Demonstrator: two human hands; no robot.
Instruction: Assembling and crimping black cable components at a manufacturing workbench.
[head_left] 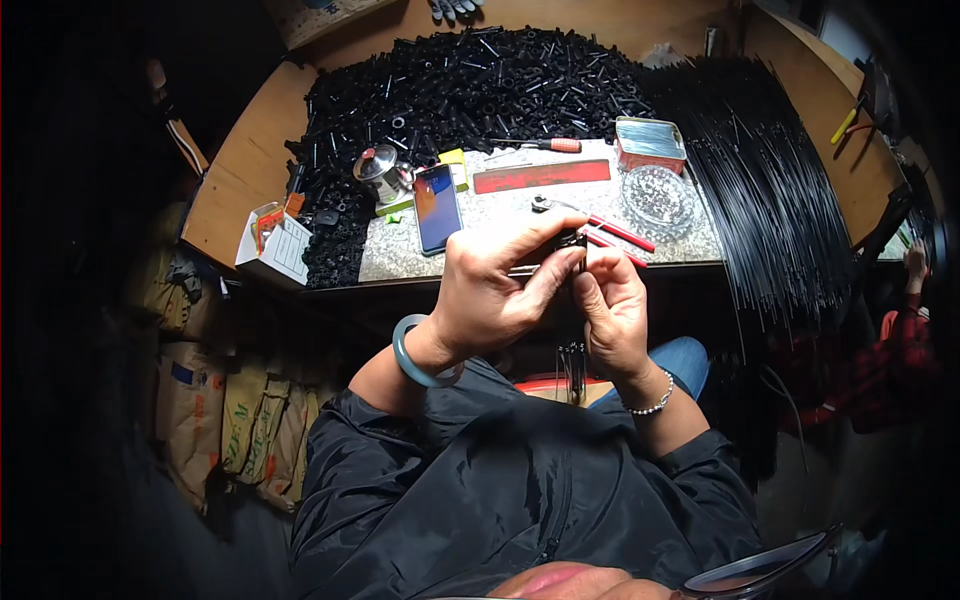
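Glossy black zip-front jacket [500,470], pale blue-grey bangle [402,352], beaded bracelet [660,400], eyeglasses [762,568]

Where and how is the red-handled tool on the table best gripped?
Probably by the red handles, from the near right: they slant out that way, slightly spread, while the metal head points left. The right hand seems better placed, but is busy with a small black piece.

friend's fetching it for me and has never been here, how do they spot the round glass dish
On the table, find the wide heap of black parts, then the sheaf of long black rods on its right. Just left of the rods, in front of the open tin, sits the glass dish: round and see-through, unlike the boxy tin.
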